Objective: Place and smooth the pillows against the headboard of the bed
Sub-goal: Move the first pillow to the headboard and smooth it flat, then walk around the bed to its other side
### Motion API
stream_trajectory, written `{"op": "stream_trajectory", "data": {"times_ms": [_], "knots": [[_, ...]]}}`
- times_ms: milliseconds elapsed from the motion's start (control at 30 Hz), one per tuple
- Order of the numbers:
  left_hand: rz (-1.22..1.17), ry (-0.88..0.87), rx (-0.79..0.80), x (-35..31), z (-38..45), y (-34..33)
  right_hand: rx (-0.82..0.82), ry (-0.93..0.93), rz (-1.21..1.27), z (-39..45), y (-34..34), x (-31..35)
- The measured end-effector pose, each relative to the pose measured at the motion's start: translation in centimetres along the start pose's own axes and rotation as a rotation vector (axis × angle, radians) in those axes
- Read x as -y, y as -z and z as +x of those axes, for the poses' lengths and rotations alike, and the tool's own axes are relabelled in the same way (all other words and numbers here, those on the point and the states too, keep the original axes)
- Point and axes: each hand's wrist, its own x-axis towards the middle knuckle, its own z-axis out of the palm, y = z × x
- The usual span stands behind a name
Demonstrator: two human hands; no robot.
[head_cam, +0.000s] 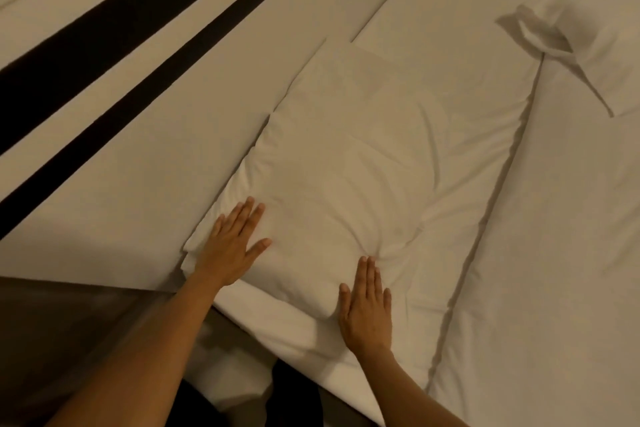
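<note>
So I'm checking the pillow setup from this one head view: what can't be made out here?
- Second pillow: cut off by the right edge, so its full shape and resting place are unknown.
- Near pillow: the parts under the left hand and right hand are covered.
- Headboard: the frame edges cut it off, so its full extent is unseen.
- Bed: only its head end shows.

Dim warm light — cream wall (145, 135) w/ dark stripes (138, 90).

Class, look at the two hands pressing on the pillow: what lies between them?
In the head view, only wrinkled white pillow fabric lies between the left hand and right hand; nothing else sits there.
</note>
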Motion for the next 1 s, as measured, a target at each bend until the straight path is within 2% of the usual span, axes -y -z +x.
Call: {"op": "stream_trajectory", "data": {"times_ms": [133, 200, 267, 400, 567, 833, 1000], "knots": [[0.086, 0.166, 0.254, 0.3, -2.2, 2.7, 0.191, -0.085, -0.039, 0.5, 4.7, -1.9], [0.186, 0.239, 0.346, -0.5, -2.9, 5.3, 0.227, -0.047, -0.109, 0.7, 8.1, -1.9], [0.176, 0.276, 0.363, -2.3, -3.5, 8.6, 0.208, 0.008, -0.154, 0.9, 11.9, -1.3], [0.031, 0.282, 0.259, -8.0, -4.4, 15.9, 0.096, 0.116, -0.211, 1.3, 20.3, 1.2], [-0.016, 0.257, 0.094, -14.8, -6.2, 25.5, -0.051, 0.243, -0.281, 0.3, 31.6, 5.3], [0.044, 0.247, -0.103, -22.8, -11.6, 41.0, -0.288, 0.388, -0.344, -6.1, 47.8, 10.2], [0.083, 0.2, -0.186, -27.0, -14.5, 47.1, -0.391, 0.39, -0.363, -10.8, 54.9, 11.0]]}}
